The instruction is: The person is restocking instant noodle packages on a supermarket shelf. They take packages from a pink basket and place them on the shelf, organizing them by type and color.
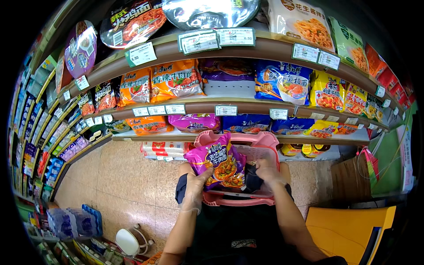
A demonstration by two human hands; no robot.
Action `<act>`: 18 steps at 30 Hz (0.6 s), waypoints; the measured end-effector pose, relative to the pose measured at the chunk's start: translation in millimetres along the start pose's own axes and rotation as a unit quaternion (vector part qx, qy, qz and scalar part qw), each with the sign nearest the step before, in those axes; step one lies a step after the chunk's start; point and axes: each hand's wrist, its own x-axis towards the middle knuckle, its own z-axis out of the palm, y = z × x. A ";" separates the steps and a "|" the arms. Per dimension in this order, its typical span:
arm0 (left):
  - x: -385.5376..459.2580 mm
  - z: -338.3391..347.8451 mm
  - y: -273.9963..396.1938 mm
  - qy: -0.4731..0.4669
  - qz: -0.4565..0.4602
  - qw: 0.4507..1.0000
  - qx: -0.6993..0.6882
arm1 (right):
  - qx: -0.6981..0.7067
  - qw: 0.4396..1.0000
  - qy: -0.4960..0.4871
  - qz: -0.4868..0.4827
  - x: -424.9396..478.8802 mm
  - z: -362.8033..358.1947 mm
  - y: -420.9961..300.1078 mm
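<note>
A pink plastic basket [272, 142] rests on the person's lap below the shelves. My left hand [196, 185], in a thin clear glove, grips a purple instant noodle packet [217, 160] by its lower left side, over the left part of the basket. A second purple packet lies partly behind it. My right hand [270, 170], also gloved, is blurred over the right half of the basket, beside a dark cloth-like thing [253, 179]; whether its fingers hold anything cannot be made out.
Ahead, a shelf edge [198, 107] with price tags runs under orange noodle packets [177, 79] and a blue noodle packet [283, 81]. More packets fill the lower shelf. A white stool [127, 241] stands lower left, wrapped bottles [73, 222] beyond it, and a yellow panel [344, 228] lower right.
</note>
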 end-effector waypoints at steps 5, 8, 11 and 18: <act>2.4 9.9 -26.5 -0.043 0.034 0.997 0.046 | 0.311 0.928 0.015 -0.204 -72.8 -66.9 -50.1; 1.9 23.3 -54.2 -0.088 0.053 0.994 0.035 | 0.240 0.865 0.169 -0.406 -78.9 -48.0 -87.3; -10.5 38.3 -41.6 -0.113 0.091 0.979 0.144 | 0.161 0.863 0.261 -0.401 -62.2 -25.9 -89.5; -24.3 14.0 -6.5 -0.090 -0.061 0.993 0.054 | 0.196 0.902 0.335 -0.189 -22.8 0.5 -42.8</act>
